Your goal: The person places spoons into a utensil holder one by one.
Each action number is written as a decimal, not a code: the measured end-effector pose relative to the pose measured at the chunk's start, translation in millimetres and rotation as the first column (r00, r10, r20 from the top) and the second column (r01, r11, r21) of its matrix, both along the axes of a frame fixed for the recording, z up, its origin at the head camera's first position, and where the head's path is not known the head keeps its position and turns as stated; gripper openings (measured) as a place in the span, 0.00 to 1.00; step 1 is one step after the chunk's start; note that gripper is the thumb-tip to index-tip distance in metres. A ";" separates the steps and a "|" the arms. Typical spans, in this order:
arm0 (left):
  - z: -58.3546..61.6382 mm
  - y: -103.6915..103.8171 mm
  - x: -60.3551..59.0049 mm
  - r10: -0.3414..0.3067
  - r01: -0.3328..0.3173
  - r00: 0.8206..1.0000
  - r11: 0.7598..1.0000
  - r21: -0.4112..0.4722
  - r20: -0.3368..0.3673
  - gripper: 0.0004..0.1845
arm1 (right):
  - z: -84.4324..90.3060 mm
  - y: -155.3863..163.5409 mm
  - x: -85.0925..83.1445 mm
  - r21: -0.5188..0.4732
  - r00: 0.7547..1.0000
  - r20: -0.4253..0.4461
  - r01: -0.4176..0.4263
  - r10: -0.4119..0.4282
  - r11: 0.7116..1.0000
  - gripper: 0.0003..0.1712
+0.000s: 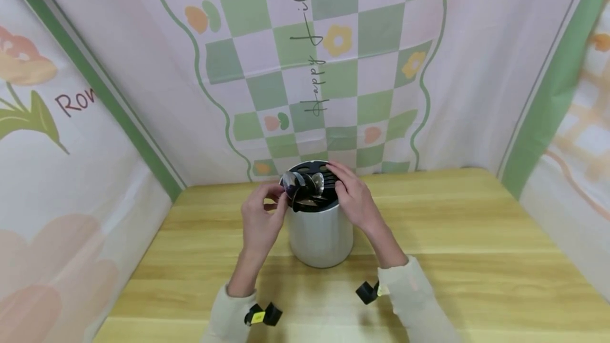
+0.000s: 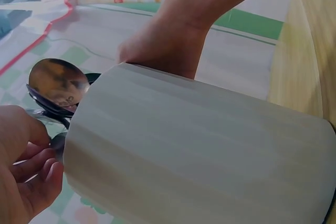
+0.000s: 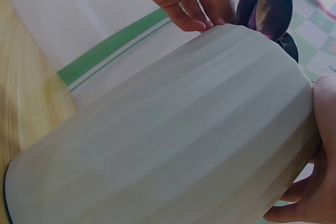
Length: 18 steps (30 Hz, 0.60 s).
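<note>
A tall white cutlery holder [image 1: 321, 240] with faceted sides stands upright on the table, a black perforated insert [image 1: 312, 165] in its mouth. Shiny spoons [image 2: 59, 81] stick up from it, and dark fork tines [image 1: 330, 179] show at the right of the bunch. At the left rim, my left hand [image 1: 259, 218] pinches a spoon [image 2: 59, 141] between thumb and fingers, its handle hidden. My right hand [image 1: 356, 200] grips the holder's right side near the top, with the index finger along the far rim and the thumb beside the forks.
Beneath everything is a light wood-grain table [image 1: 214, 263]. Behind it hangs a green-and-white checked cloth [image 1: 314, 83], close to the holder's far side. Printed cloth also hangs at left and right. Black wrist cameras [image 1: 367, 292] sit by both sleeves.
</note>
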<state>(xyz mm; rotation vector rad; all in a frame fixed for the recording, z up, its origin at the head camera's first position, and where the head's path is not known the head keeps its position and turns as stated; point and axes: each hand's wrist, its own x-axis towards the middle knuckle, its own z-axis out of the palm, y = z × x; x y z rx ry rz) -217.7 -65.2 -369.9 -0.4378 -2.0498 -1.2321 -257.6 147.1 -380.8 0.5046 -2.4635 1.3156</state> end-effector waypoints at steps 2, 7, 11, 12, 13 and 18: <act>-1.8 -1.1 -0.2 0.007 -0.007 1.000 1.000 0.013 0.004 0.05 | 0.1 0.6 0.0 0.000 1.000 -0.002 0.000 0.000 1.000 0.28; -5.6 -4.7 -1.5 0.027 -0.028 0.999 0.999 0.033 0.024 0.06 | -1.1 1.2 0.4 -0.004 1.000 0.002 0.002 -0.002 1.000 0.28; -8.6 -7.4 -2.6 0.042 -0.043 0.998 0.999 0.020 0.047 0.06 | -3.6 2.2 2.5 -0.002 1.000 0.020 -0.008 0.008 1.000 0.27; -8.9 -8.3 -3.6 0.042 -0.042 0.997 0.999 0.013 0.058 0.07 | -4.1 2.9 2.6 0.001 1.000 0.020 -0.012 0.012 1.000 0.27; -8.8 -9.1 -4.6 0.038 -0.038 0.997 0.999 0.005 0.072 0.07 | -4.0 4.0 3.1 0.002 1.000 0.021 -0.015 0.015 1.000 0.27; -7.3 -12.6 -15.1 0.042 -0.032 0.991 0.996 -0.078 0.129 0.11 | 3.9 18.9 4.5 0.007 1.000 0.006 0.011 -0.011 1.000 0.28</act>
